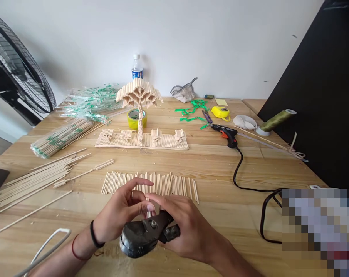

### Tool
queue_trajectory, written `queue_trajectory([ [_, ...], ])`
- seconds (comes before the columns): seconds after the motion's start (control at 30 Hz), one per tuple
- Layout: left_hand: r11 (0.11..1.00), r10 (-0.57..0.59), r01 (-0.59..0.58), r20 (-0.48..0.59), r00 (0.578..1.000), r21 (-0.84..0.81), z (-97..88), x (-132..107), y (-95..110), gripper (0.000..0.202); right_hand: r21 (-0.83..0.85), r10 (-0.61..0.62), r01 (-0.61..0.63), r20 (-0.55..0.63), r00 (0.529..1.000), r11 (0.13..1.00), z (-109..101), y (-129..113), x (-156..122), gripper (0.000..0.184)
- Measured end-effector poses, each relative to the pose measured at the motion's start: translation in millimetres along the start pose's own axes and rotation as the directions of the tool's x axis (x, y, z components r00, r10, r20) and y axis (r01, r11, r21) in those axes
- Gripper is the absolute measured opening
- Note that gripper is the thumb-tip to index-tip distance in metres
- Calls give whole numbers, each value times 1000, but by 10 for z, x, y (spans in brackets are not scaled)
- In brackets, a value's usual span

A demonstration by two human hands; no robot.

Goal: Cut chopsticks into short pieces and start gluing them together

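My right hand (192, 223) is closed around a black hand tool with a rounded, worn metal head, like a cutter (138, 236). Its head points left, just above the tabletop. Between the thumb and fingers of my left hand (116, 211) is a short wooden stick (148, 213), standing roughly upright. The right index finger reaches over to the top of that stick. Just beyond both hands lies a row of short cut sticks (145, 181) side by side, partly hidden by my fingers.
Behind stands a stick-built tree (140, 92) on a slatted base (168, 143). Long loose sticks (38, 179) and a bagged bundle (61, 136) lie left. A glue gun (225, 132) with its cable (239, 165), a yellow tape measure (220, 112) and a thread spool (277, 121) lie right.
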State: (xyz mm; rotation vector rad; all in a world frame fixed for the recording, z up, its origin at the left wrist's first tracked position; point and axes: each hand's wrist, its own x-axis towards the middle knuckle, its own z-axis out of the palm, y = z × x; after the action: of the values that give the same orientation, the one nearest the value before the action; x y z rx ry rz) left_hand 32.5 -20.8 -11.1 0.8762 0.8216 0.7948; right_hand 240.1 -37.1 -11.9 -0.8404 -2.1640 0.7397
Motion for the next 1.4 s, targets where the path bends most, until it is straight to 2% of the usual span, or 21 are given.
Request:
queue_trajectory([
  [0.17, 998, -27, 28, 18, 999, -62, 9, -17, 9, 55, -55, 17, -22, -88, 996, 998, -15, -15, -6, 67],
  [0.27, 996, -10, 8, -23, 1000, -86, 22, -17, 4, 51, -93, 34, -43, -94, 995, 995, -2, 8, -14, 68],
  [0.43, 998, 14, -20, -98, 995, -65, 44, -23, 1, 49, -54, 68, -74, -105, 992, 996, -13, 3, -6, 70],
  [0.6, 999, 23, -27, -80, 997, -40, 60, -41, 32, 45, -14, 81, -82, -73, 994, 997, -50, -32, 5, 61],
  [0.77, 999, 10, -13, -53, 999, -42, 61, -40, 26, 44, 1, 138, -138, -49, 989, 990, -45, -36, -10, 64],
  [0.97, 999, -19, 18, -11, 1000, -35, 69, -45, 38, 46, -5, 132, -132, -8, 991, 991, -53, -34, -21, 56],
  [1.13, 999, -46, 46, 2, 999, -2, 52, -39, 67, 45, 8, 142, -142, 3, 990, 990, -50, -12, -20, 62],
  [1.27, 999, -21, 21, -18, 1000, 25, 50, -33, 72, 44, 39, 134, -134, 5, 991, 990, -51, -8, -7, 61],
  [1.4, 1000, -2, 3, -30, 1000, 10, 72, -42, 73, 47, 81, 179, -179, 5, 984, 981, -50, -6, -3, 63],
])
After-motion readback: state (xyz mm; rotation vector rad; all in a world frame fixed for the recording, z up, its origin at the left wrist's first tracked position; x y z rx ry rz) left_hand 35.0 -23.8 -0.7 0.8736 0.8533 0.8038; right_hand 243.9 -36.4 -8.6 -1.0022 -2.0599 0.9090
